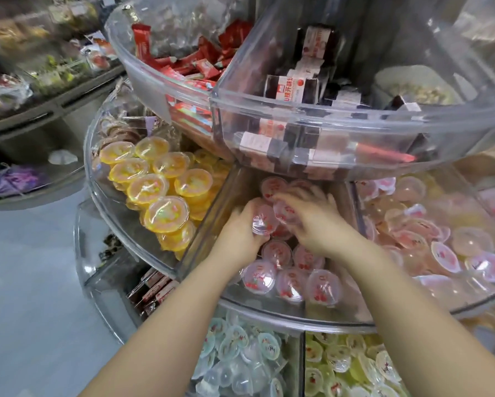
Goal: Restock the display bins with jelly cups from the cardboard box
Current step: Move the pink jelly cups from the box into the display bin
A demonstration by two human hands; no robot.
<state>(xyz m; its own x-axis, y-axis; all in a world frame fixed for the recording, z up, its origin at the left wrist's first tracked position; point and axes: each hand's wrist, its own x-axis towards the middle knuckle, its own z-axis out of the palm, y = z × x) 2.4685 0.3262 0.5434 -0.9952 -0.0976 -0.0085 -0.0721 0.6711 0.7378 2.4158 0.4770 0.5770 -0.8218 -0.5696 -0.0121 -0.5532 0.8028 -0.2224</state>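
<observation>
clear bin point(203, 222) of pink jelly cups point(292, 283)

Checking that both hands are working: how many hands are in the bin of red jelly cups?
2: left hand grips a red jelly cup mid-bin; right hand beside it on the cups, blurred.

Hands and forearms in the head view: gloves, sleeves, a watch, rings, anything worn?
Nothing worn shows. The left hand and right hand are bare, without gloves, and both forearms are uncovered as far as the bottom edge, so no sleeve is visible. No watch or bracelet. The fingers are motion-blurred, so I cannot rule out rings.

Both hands point(242, 233) point(315, 224) extended forward, fingers curled.
</observation>
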